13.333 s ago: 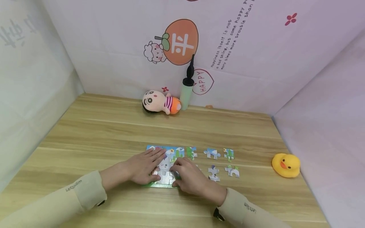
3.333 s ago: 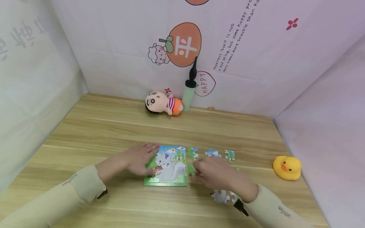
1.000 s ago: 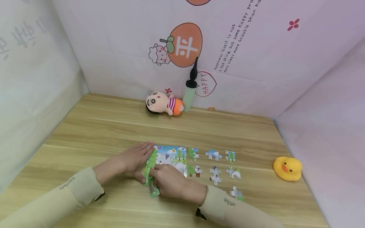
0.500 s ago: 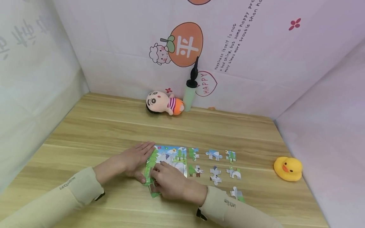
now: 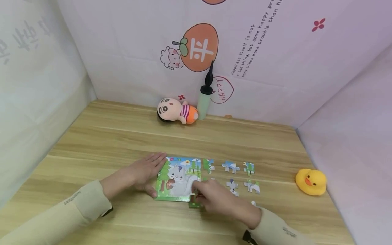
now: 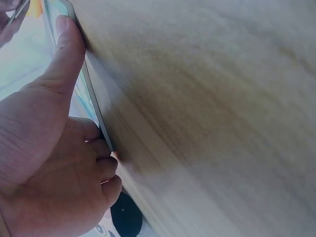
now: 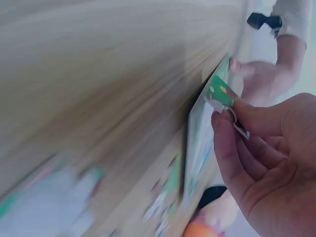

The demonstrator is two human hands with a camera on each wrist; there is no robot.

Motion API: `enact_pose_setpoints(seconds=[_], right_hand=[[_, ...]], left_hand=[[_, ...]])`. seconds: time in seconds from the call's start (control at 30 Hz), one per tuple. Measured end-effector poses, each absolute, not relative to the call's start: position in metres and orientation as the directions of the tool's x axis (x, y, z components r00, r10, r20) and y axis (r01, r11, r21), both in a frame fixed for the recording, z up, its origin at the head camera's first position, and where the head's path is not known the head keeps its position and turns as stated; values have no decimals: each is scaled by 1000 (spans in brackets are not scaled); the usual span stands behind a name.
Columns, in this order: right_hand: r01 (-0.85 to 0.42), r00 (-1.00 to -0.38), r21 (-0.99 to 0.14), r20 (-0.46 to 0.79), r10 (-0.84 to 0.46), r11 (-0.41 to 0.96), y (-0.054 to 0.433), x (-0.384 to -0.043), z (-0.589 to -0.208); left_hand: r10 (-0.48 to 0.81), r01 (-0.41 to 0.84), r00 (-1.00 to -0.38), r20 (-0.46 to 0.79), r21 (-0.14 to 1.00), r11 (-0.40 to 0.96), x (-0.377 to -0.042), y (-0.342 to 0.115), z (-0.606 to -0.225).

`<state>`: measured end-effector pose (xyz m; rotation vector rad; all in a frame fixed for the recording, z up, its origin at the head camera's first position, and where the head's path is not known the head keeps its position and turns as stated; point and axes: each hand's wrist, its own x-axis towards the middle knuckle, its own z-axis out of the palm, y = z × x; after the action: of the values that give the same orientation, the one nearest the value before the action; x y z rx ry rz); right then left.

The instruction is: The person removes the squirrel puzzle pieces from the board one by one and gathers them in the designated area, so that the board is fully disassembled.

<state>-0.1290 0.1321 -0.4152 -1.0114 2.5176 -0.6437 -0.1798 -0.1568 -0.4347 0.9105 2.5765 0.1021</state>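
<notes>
A flat puzzle board [image 5: 171,198] lies on the table, printed with a grey squirrel holding an acorn. My left hand [image 5: 148,172] rests along its left side, thumb at the near corner and fingers towards the far corner; the left wrist view has the thumb [image 6: 64,54] on the board's edge. Between thumb and fingers, my right hand [image 5: 215,197] pinches a green-edged jigsaw piece [image 7: 220,92] by the board's near right corner. Much of this piece is covered by the fingers. Loose jigsaw pieces [image 5: 230,166] lie in rows right of the board, some hidden behind the right hand.
Towards the back of the wooden table [image 5: 122,136] a doll [image 5: 174,110] lies on its side, beside a pale green hand pump [image 5: 204,106] with a black top. A yellow rubber duck [image 5: 310,182] sits near the right edge. Printed cloth walls enclose the table.
Over the last second my right hand has carried the jigsaw piece from the board's near left corner to its near right corner, uncovering the squirrel. The left hand has stayed in place.
</notes>
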Motion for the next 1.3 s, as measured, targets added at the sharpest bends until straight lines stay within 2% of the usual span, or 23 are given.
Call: enact_pose_setpoints(seconds=[0.2,0.37,0.63,1.3], right_hand=[[-540,-659,-564,-179,-730,625,170,-120,-415],[-565,-638,-564,-164,-752,602,180,-117,-425],[-613,-687,-411,-146,-712,675,180,-116,-434],[-714,-670,-197,-87,-738,672,175,-113,-438]], left_hand=[[614,584,-708,-350,198,787,-176,-157,-432],[610,579,-710,-352,201,790,-175,-158,-428],[607,575,-708,-361,204,792,-175,-157,-429],[605,580,-700,-380,193,792,-176,-156,-428]])
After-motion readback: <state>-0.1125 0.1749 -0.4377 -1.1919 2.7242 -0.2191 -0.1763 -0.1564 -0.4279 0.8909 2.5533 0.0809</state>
